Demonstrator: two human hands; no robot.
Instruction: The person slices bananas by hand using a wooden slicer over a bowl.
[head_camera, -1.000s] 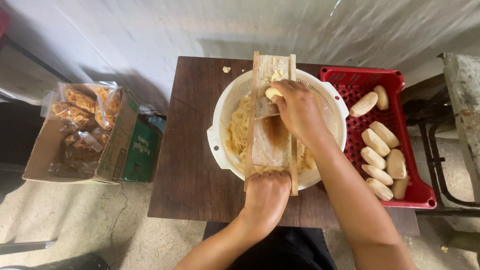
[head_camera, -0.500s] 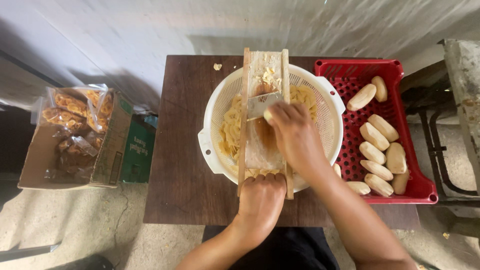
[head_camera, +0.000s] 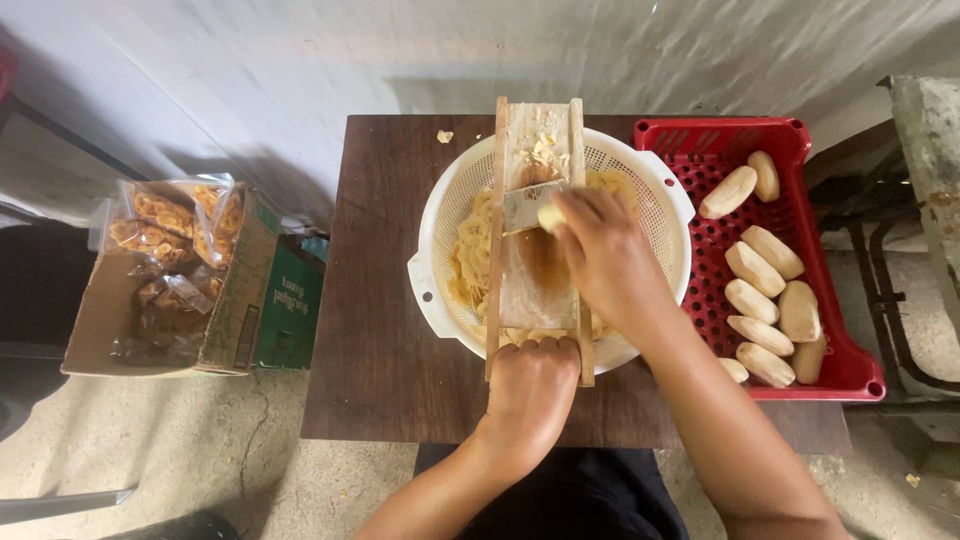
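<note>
So from where I'm watching, the left hand is at about 6 o'clock on the dark wooden surface, fingers clenched around the near end of a wooden slicer board that lies across a white colander basket. The board runs straight from 6 to 12 o'clock over the basket, sticking out past the rim at both ends, with a metal blade set crosswise a bit past its middle. The right hand sits on top of the board, fingers grasping a pale peeled banana piece and pressing it against the board right at the blade. Down in the basket there's a heap of thin yellowish slices, mostly on the 9 o'clock side of the board, and some scraps stuck at the board's far end. At 3 o'clock, touching or just beside the basket, is a red plastic crate with a bunch of whole peeled bananas lying loose in it. One little crumb sits on the surface at about 11 o'clock. Off the surface at 9 o'clock, down on the concrete floor, there's an open cardboard box with clear bags of chips in it.
</note>
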